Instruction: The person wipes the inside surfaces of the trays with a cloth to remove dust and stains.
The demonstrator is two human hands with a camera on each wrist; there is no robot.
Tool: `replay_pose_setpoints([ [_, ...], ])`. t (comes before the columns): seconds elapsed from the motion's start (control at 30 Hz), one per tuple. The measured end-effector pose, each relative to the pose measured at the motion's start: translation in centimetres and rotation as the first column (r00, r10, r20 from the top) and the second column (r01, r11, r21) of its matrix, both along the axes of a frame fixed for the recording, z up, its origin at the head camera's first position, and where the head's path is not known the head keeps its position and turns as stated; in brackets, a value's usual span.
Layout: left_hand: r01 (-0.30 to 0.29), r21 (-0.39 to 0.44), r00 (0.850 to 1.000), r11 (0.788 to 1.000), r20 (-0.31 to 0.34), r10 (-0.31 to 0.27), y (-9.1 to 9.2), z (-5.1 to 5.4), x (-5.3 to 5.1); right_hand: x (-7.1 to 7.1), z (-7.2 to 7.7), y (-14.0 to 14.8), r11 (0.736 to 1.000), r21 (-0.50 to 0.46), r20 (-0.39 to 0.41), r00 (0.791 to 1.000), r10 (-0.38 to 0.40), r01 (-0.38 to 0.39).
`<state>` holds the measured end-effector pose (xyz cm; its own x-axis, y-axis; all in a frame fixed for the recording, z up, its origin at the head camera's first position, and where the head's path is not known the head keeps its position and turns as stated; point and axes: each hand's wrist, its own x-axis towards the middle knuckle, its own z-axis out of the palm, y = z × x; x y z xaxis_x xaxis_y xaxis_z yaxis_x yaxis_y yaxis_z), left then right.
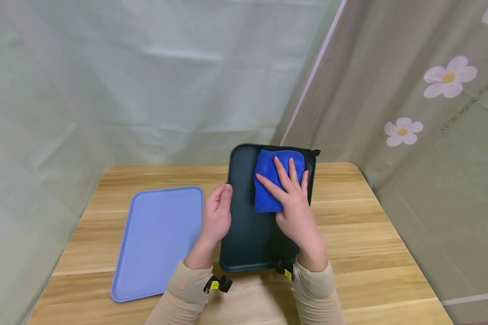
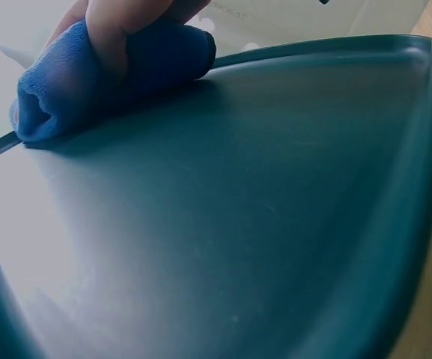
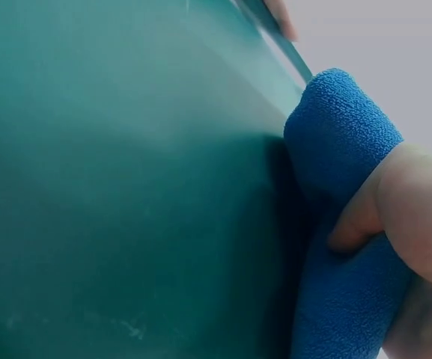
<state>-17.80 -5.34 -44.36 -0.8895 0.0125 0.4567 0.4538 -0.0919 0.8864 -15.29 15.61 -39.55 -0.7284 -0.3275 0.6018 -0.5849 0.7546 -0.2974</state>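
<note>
I'm seeing passing room on table [image 1: 366, 239] R of dk green tray [image 1: 252, 239], also over its lower L. L hand [image 1: 217, 214] is blocking gap btwn that & lt blue tray [image 1: 158, 239]; R hand [image 1: 295, 208] + blue cloth [image 1: 268, 198] are obstructing upper R; curtain [image 1: 187, 90] is walling off back.

We see a wood-grain surface [image 1: 370, 253], and on its left part a periwinkle tray [image 1: 158, 243] lies flat at a slight slant, its raised rim facing up. Behind, we find a pale, creased sheet [image 1: 166, 81]; to the right, a duller curtain [image 1: 349, 113] carries white flowers [image 1: 450, 77] with yellow centres and slanting dark lettering [image 1: 471, 100], only partly legible.
</note>
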Motion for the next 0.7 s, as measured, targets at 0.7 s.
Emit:
replay_pose_setpoints([
  [0.7,0.033,0.035,0.999,0.999,0.035,-0.034,0.1,-0.2,0.1,0.6,-0.4,-2.5,0.992,0.081,0.024,0.996,0.091,-0.093],
])
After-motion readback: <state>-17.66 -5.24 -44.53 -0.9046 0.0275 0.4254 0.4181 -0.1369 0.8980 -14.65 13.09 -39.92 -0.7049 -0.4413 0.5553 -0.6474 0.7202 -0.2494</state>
